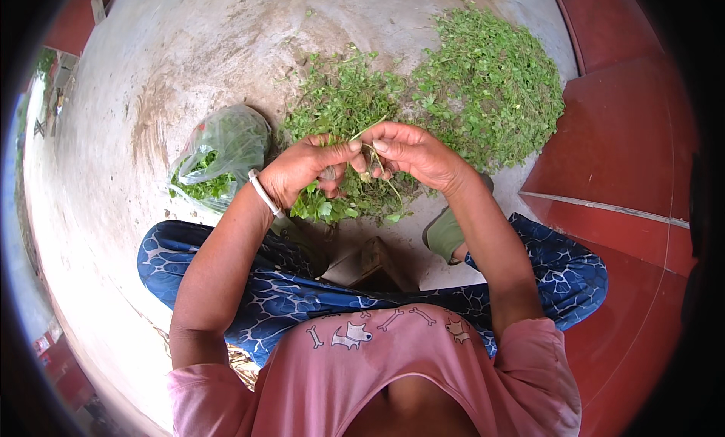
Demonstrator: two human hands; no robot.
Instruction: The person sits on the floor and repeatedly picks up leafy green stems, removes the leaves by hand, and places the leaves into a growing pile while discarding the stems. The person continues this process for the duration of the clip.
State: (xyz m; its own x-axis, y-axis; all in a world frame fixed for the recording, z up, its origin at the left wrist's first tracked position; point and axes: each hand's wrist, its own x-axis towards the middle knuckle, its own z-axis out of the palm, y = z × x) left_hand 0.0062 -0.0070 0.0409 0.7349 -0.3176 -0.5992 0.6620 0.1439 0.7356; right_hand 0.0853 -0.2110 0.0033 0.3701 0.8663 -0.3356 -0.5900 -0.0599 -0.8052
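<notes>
My left hand (313, 165), with a white band at its wrist, is closed on a leafy green herb sprig (311, 203). Its leaves hang below the palm, and a pale stem (368, 129) sticks out past the thumb. The fingers of my right hand (419, 156) are pinched on thin stems close to the left fingertips, where a yellowish strand dangles. Both hands are over the nearer heap of loose green herbs (347, 97), which they partly hide. I cannot tell the exact kind of herb.
To the left stands a clear plastic bag (240, 135) holding green leaves. A larger herb heap (491, 90) spreads at the far right on the concrete floor (204, 52). Red panels (627, 143) line the right side. A wooden piece (375, 260) and a green shoe (442, 233) are between my knees.
</notes>
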